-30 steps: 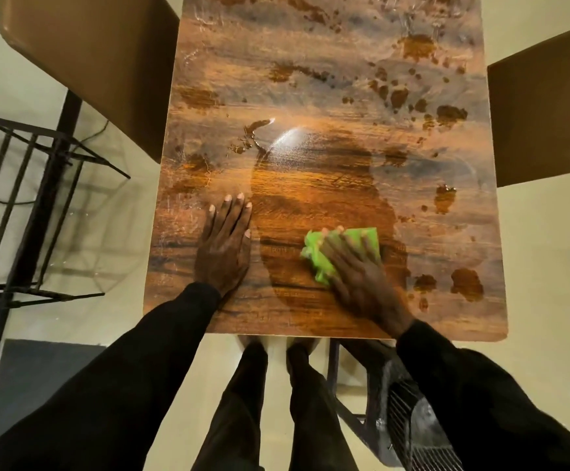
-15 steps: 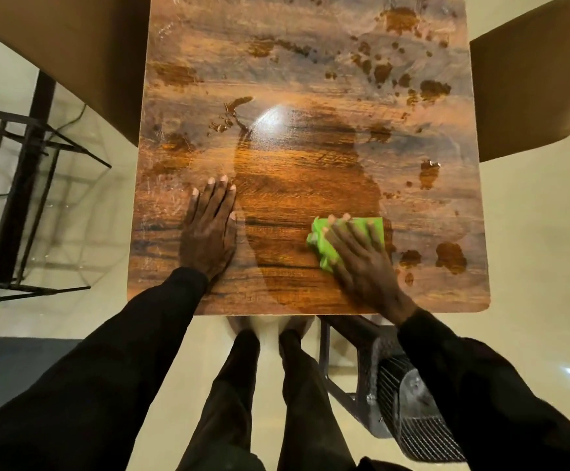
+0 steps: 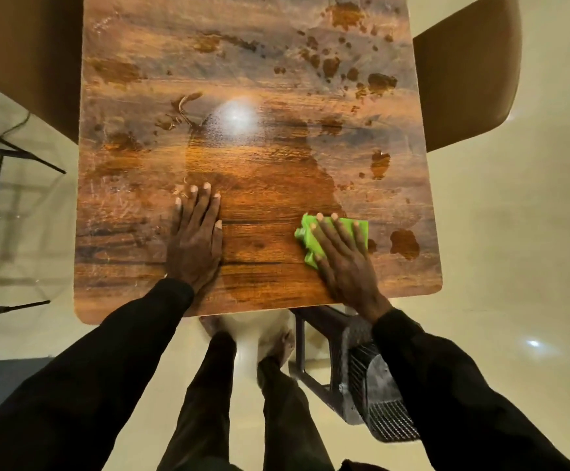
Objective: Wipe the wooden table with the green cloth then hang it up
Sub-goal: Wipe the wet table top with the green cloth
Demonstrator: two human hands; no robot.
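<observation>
Wiping in hand — right hand [image 3: 346,263], fingers spread flat, presses green cloth [image 3: 361,229] on wooden table [image 3: 259,62] near front-right edge; left hand [image 3: 195,246] flat, fingers together — next, probably the spots beyond.

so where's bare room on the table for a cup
Bare wood lies between the left hand and the green cloth under the right hand, and left of the left hand to the table edge. Spill blotches crowd the far right.

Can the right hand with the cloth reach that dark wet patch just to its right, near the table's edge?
Probably yes. The right hand presses the green cloth flat on the table, and the wet patch lies close beside it, with nothing standing between.
</observation>
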